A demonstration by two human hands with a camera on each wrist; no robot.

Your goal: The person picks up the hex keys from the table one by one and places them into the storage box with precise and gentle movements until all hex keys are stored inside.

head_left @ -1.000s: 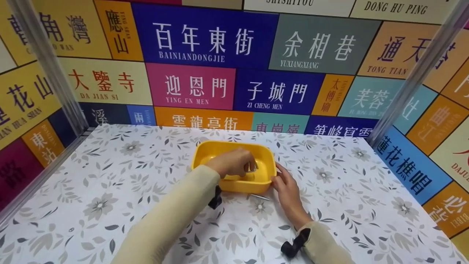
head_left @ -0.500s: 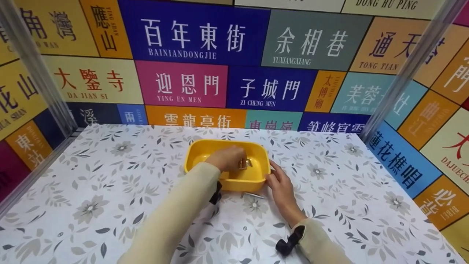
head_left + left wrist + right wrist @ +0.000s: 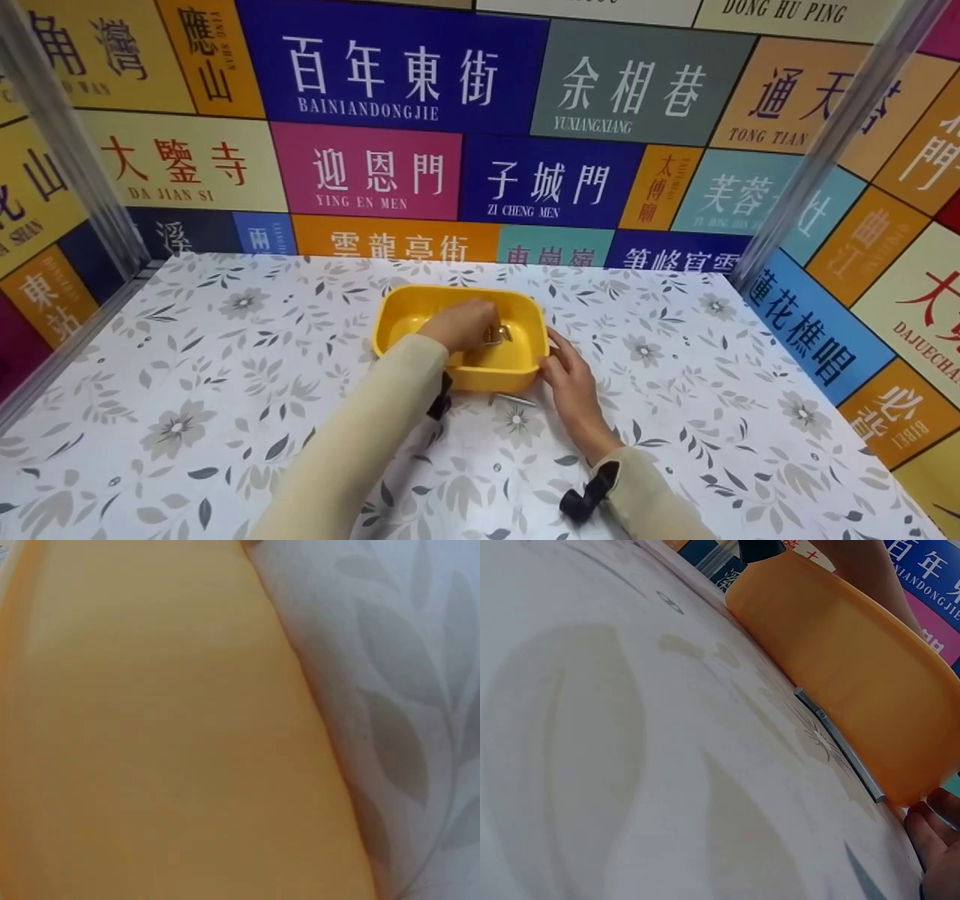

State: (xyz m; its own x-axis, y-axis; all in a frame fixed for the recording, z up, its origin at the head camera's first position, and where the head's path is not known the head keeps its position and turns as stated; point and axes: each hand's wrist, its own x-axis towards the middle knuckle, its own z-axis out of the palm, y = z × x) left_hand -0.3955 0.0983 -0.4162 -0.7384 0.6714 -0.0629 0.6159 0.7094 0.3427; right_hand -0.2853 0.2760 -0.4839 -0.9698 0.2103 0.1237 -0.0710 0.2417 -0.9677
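My left hand [image 3: 469, 322] reaches down into a yellow plastic box [image 3: 457, 379], its fingers curled. Right at its fingertips is a small shiny metal piece [image 3: 501, 334]; the hand hides part of it and most of the fingertips. My right hand [image 3: 571, 379] grips the box at its near right corner, thumb at the front and fingers along the right wall. In the right wrist view some fingers [image 3: 934, 821] show at the foot of the box wall [image 3: 855, 675]. The left wrist view is filled mostly by the yellow wall [image 3: 172, 727], seen close up.
A thin silver metal strip [image 3: 516, 401] lies on the cloth just in front of the box, close to its wall in the right wrist view. The leaf-patterned tablecloth [image 3: 225, 420] covers the table. Behind stand colourful sign panels [image 3: 397, 67] with metal posts.
The view has shifted slightly, so the box and hands appear a little further left. My left hand's fingers have drawn in more tightly beside the metal piece; my right hand keeps its grip.
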